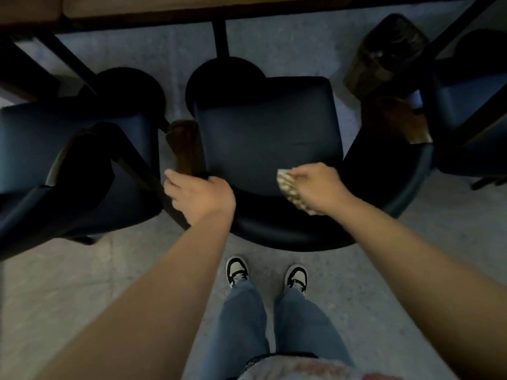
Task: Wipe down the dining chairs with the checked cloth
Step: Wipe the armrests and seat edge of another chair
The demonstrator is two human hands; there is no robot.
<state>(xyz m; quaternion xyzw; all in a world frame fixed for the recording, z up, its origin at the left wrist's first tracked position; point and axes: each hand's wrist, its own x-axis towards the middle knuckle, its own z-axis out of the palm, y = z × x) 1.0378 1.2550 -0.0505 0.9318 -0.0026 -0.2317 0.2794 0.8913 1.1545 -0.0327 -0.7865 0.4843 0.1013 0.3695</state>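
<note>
A dark blue dining chair (269, 127) with wooden armrests stands right in front of me, its curved backrest nearest my legs. My left hand (199, 194) grips the left end of the backrest, just behind the wooden left armrest (186, 145). My right hand (319, 187) holds the bunched checked cloth (290, 187) against the inner face of the backrest, at the rear right of the seat. Most of the cloth is hidden under my fingers.
A second blue chair (68, 160) stands close on the left and a third (472, 105) on the right. A wooden table edge (192, 6) runs along the top, with black pedestal bases (225, 75) under it. A dark bin (384, 56) sits at upper right. My feet stand on grey floor.
</note>
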